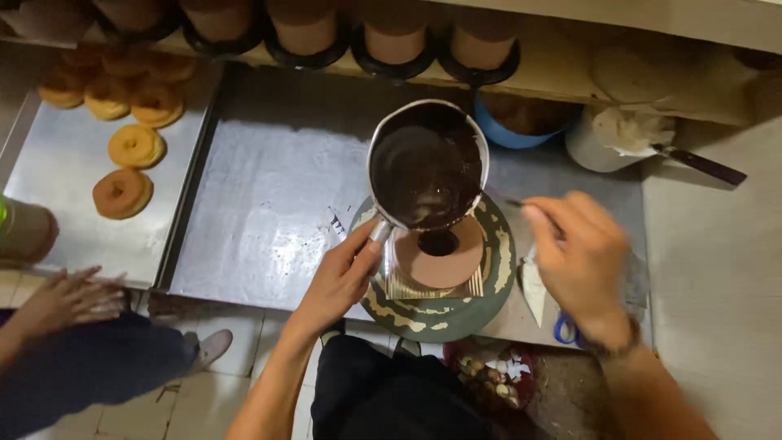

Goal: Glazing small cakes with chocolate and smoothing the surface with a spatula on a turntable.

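Observation:
My left hand grips the handle of a tilted metal jug full of dark chocolate glaze. Glaze runs from its lip into a dark puddle on a round brown cake. The cake sits on a card on a green, batter-smeared turntable. My right hand hovers to the right of the cake, blurred, fingers closed on a thin dark tool handle whose end I cannot make out.
A metal tray lies under the turntable; a second tray at left holds several ring doughnuts. Cakes on dark stands line the back shelf. A blue bowl, white tub with spatula, scissors. Another person's hand rests lower left.

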